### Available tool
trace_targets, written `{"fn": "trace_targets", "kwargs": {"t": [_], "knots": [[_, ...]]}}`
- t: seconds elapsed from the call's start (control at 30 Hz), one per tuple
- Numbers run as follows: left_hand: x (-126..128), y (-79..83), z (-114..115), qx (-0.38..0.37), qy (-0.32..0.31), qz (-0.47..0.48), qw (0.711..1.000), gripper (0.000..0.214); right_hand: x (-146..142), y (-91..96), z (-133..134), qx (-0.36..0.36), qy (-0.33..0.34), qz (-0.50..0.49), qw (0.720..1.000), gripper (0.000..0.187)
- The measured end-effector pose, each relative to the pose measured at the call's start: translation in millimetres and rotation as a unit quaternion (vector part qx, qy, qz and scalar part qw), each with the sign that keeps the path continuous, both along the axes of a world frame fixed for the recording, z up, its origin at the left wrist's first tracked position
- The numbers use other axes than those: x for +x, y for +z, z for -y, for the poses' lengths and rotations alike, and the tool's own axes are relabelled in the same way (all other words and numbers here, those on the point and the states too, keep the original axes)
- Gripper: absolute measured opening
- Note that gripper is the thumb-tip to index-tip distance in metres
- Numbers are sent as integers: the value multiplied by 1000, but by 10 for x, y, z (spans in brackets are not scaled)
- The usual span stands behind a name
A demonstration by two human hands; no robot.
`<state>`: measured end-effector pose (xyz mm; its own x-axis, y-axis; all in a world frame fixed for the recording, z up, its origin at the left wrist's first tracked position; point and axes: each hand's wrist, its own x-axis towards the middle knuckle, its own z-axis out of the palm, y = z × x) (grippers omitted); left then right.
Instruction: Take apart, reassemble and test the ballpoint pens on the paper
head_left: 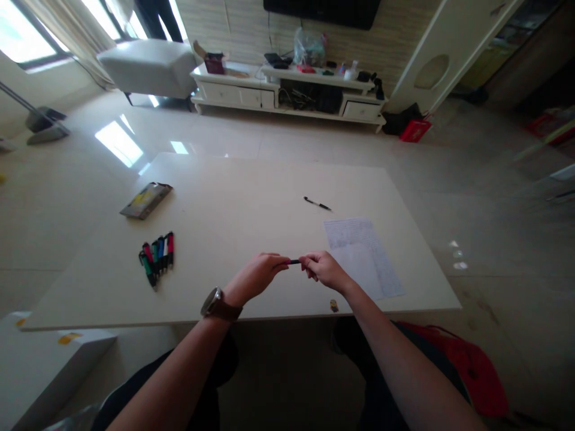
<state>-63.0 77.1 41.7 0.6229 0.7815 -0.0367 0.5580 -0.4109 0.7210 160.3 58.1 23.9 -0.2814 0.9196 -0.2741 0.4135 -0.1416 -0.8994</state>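
Observation:
Both my hands meet over the near middle of the white table (251, 209), pinching opposite ends of a dark pen (294, 261). My left hand (265, 272), below a wristwatch, is closed on its left end. On the right end the fingers of my right hand (322, 269) are closed too. Most of the pen is hidden by the fingers; a short dark stretch shows between them. Under and beyond my right hand lies a sheet of written paper (359, 254). A slim black pen (317, 203) rests on the table beyond it.
Several thick coloured pens (157, 257) lie in a row at the table's left, with a grey and yellow packet (146, 200) behind them. A small yellow sticker-like figure (333, 305) sits by the near edge. A low white cabinet (238, 90) stands across the room.

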Motion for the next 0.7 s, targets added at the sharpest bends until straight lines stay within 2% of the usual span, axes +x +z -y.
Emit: {"fn": "trace_targets", "kwargs": {"t": [0.1,0.13,0.23,0.33,0.47,0.53,0.7], "knots": [[-18,-12,-110,-23,-11,-14,1000,27,7,8,-110,60,8,-3,998,15],[-20,-23,-150,-25,-10,-14,1000,27,7,10,-152,69,2,-13,998,13],[-25,-87,-275,0,-7,-16,1000,25,-6,-16,-292,24,-22,-51,998,23],[-43,-188,-394,21,-6,-31,999,26,-48,-68,-443,-14,-35,-21,999,38],[-104,-294,-501,19,20,-31,999,25,-126,-105,-614,43,-72,5,996,14],[-134,-306,-520,22,30,-36,999,24,-159,-110,-663,47,-82,-14,995,20],[-155,-261,-497,31,24,-56,998,26,-186,-134,-661,-44,-55,-16,997,32]]}}
